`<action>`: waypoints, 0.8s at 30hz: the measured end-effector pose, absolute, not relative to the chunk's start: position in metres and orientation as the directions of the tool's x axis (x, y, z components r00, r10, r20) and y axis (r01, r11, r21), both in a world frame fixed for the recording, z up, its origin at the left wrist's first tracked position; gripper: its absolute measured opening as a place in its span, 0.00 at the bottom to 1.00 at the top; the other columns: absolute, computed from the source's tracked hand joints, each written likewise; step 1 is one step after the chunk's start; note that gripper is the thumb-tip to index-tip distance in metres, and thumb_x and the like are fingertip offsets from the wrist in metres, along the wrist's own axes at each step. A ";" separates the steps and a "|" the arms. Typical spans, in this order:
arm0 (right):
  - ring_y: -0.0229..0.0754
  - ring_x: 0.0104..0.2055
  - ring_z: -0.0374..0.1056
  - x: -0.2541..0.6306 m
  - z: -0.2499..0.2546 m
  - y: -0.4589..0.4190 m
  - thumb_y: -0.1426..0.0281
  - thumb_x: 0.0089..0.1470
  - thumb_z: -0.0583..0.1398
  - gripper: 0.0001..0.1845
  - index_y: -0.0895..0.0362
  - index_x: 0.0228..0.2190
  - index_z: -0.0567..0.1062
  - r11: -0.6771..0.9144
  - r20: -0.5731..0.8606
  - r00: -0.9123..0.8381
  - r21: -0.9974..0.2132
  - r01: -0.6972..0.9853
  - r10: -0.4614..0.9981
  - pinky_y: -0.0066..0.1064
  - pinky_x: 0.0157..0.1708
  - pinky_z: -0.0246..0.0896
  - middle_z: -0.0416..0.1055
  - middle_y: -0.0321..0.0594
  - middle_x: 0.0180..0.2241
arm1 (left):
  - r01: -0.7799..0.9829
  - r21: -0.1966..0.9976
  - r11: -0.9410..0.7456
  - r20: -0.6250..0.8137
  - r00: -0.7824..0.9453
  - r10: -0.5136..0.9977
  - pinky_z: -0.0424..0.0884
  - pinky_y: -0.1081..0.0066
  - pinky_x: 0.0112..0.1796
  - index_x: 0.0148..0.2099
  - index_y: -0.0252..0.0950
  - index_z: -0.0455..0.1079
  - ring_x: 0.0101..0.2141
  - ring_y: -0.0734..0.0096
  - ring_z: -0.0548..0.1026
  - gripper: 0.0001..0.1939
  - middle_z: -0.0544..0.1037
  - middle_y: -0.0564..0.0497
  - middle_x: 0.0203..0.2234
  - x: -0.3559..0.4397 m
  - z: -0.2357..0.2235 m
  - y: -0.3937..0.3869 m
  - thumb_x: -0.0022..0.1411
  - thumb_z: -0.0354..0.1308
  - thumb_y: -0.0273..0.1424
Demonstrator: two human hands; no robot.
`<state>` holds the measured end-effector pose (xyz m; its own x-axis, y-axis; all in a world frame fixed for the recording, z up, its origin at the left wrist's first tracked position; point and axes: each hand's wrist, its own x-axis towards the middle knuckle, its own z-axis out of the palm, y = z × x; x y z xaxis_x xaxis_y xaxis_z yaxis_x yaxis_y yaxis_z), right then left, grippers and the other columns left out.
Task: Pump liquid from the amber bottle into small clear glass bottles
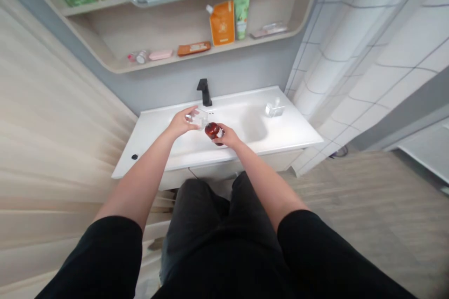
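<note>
Over the white sink, my left hand is closed around a clear cup, tilted toward the right. My right hand grips a reddish-brown bottle with a pale label, tipped so that its neck end is close to the cup's rim. Whether liquid is flowing between them is too small to tell. A small black cap lies on the left part of the counter, beside my left forearm.
Behind my hands stands a black faucet. A clear container sits at the sink's right. Above, a shelf holds an orange pouch, a green tube and several small items. A curtain hangs left; a tiled wall stands right.
</note>
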<state>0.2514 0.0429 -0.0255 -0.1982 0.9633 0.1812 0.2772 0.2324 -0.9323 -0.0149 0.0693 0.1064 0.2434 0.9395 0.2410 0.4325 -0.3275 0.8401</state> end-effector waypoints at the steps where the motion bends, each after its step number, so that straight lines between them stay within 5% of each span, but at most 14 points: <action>1: 0.46 0.41 0.74 0.251 -0.026 0.043 0.63 0.38 0.80 0.47 0.52 0.62 0.82 0.233 0.183 -0.198 -0.933 0.274 0.963 0.37 0.48 0.70 0.86 0.37 0.49 | 0.437 0.838 -0.327 0.239 0.245 0.939 0.78 0.59 0.49 0.70 0.36 0.80 0.45 0.58 0.79 0.59 0.86 0.42 0.53 -0.015 0.107 0.070 0.32 0.86 0.39; 24: 0.47 0.44 0.76 0.252 -0.016 0.035 0.62 0.41 0.80 0.48 0.54 0.64 0.80 0.242 0.202 -0.183 -0.941 0.235 0.962 0.39 0.52 0.72 0.86 0.41 0.52 | 0.609 0.711 -0.352 0.162 0.346 0.924 0.80 0.57 0.50 0.72 0.36 0.80 0.43 0.57 0.80 0.58 0.86 0.41 0.54 -0.003 0.149 0.074 0.36 0.86 0.41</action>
<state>0.2516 0.0353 -0.0161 -0.1829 0.9622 0.2017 0.2348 0.2420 -0.9414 -0.0034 0.0739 0.1488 0.3455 0.9244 0.1615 0.6093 -0.3519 0.7106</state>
